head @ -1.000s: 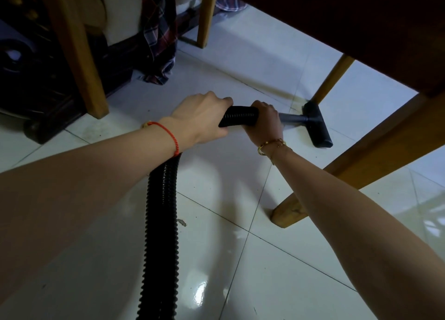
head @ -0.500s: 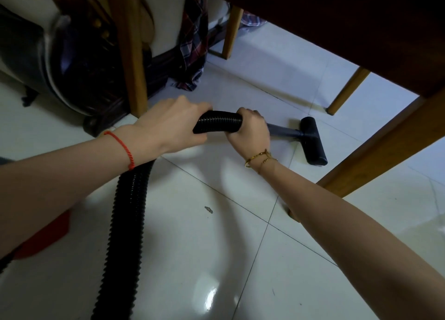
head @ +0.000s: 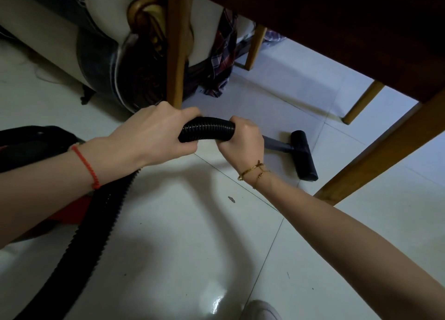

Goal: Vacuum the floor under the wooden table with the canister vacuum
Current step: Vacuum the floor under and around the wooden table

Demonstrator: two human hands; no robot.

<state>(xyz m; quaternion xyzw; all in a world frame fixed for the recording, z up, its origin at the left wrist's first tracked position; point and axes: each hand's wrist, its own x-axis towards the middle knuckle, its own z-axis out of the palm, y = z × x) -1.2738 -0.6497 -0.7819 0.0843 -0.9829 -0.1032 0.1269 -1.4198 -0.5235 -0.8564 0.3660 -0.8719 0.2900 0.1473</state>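
Note:
Both hands hold the black ribbed vacuum hose (head: 207, 129). My left hand (head: 154, 134) grips it from above on the near side, and my right hand (head: 243, 141) is wrapped round its front end where the grey wand (head: 277, 144) begins. The black floor nozzle (head: 304, 156) lies flat on the white tiles just under the edge of the dark wooden table (head: 337, 30), between its near right leg (head: 375, 156) and my hand. The red and black canister (head: 29, 146) sits at the left, partly hidden behind my left forearm. The hose runs down to the bottom left.
A table leg (head: 177, 49) stands just behind my left hand. Behind it are a cream sofa base with dark trim (head: 108, 62) and a hanging plaid cloth (head: 222, 62). Two more legs (head: 256, 47) (head: 361, 102) stand farther back. A small speck (head: 231, 199) lies on the tile.
The hands, hose and nozzle have drawn back toward me and to the left, out from deeper under the table. The view has swung left, bringing the canister into sight.

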